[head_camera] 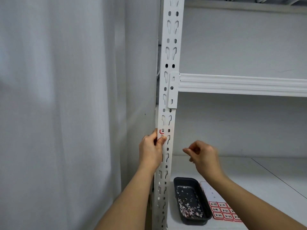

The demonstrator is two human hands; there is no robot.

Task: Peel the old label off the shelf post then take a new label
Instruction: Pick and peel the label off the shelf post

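Label remnant (161,131) clings to shelf post (167,103); left hand (152,147) pinches beside it, right hand (201,154) loosely curled, empty; peeling slowly along the edge should lift it whole.

The left hand (152,150) covers most of the old label (161,131); only a red corner shows at its 12 o'clock. The right hand (201,154) is motion-blurred, its pinch unreadable. The label sheet (222,209) is cut off at 4 o'clock by the forearm, numbers barely legible.
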